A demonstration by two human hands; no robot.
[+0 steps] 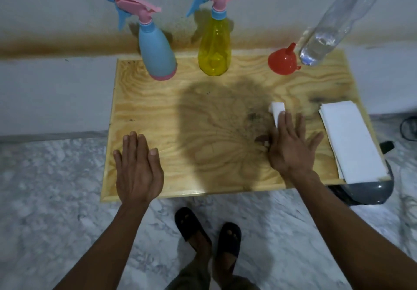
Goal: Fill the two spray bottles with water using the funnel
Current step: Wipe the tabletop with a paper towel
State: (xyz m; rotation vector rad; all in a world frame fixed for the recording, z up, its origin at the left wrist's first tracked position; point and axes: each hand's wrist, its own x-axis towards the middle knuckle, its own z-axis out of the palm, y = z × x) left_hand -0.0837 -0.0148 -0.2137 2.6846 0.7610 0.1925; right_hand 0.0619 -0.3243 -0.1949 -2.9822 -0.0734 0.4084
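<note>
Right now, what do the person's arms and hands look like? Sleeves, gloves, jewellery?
Both forearms are bare up to the frame edge, so no sleeves show. The left hand and right hand wear no gloves; no rings, watch or wristbands are visible. The right hand is slightly blurred, so small details there cannot be ruled out. Lower down, dark open-toed sandals and dark trouser legs show.

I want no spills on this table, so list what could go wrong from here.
1. Both spray heads are still on the blue spray bottle and the yellow spray bottle, so the red funnel cannot go in yet.
2. The tall water bottle stands at the back edge beside the funnel; a careless reach may topple it.
3. The right hand presses a white tissue, so the wood may be wet and slippery.
</note>
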